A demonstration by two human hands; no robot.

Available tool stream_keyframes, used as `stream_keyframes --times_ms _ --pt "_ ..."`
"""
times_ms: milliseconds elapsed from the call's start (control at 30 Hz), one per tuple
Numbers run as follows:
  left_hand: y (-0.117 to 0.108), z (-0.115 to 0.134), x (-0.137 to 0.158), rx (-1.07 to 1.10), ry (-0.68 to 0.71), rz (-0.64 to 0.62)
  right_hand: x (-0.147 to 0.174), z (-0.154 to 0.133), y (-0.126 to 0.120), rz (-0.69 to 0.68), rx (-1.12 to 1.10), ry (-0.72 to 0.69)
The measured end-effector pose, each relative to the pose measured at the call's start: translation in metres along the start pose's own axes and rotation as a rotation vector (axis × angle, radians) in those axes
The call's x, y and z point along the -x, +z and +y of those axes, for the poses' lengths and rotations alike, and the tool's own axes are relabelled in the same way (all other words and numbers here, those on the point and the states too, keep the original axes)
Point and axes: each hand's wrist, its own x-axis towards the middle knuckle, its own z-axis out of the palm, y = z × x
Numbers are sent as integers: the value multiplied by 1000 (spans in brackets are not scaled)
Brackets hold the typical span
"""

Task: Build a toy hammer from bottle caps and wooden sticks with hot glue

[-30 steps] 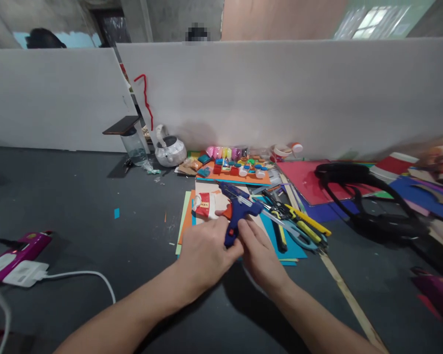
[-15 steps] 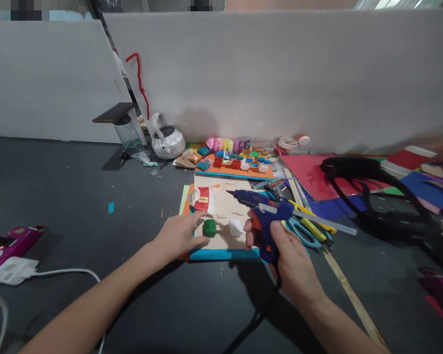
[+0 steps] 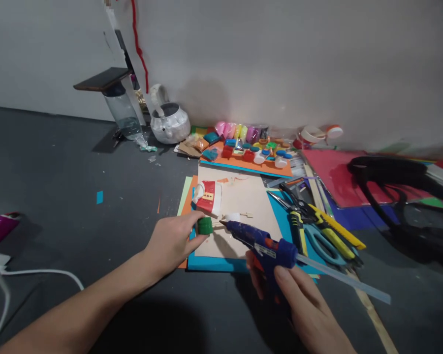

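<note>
My left hand (image 3: 173, 241) pinches a green bottle cap (image 3: 205, 225) between thumb and forefinger, and a thin stick (image 3: 217, 224) runs out from its right side. Gripped in my right hand (image 3: 299, 300) is a dark blue hot glue gun (image 3: 266, 244), a clear glue stick (image 3: 347, 280) jutting from its back. Its nozzle points left, close to the thin stick; I cannot tell whether they touch. A white piece (image 3: 232, 217) shows just behind the nozzle, partly hidden. A red and white cut-out cup (image 3: 208, 196) lies on the beige sheet (image 3: 243, 191) beyond my left hand.
Pliers (image 3: 298, 231), scissors (image 3: 323, 246) and a yellow cutter (image 3: 341, 231) lie right of the sheet. Paint pots (image 3: 249, 156), a silver kettle (image 3: 170, 123) and a water bottle (image 3: 123, 115) stand at the back. A black strap-like object (image 3: 391, 172) lies at right.
My left hand has closed on the green cap. The glue gun has come down and left, its nozzle now near the stick. The camera view has tilted down and nearer.
</note>
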Motion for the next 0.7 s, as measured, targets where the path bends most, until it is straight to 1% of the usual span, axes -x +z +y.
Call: stream_keyframes --times_ms 67,233,367,600,700 --pt "2 -2 0 -8 22 8 -1 3 1 -30 9 12" --pt "5 -4 0 -4 61 28 -2 6 5 -3 -5 28" --pt "5 -5 0 -5 73 27 -2 7 9 14 4 19" --pt "4 -4 0 1 91 32 -1 8 10 -8 23 -25" --pt "6 -5 1 9 102 53 -1 8 10 -17 37 -30"
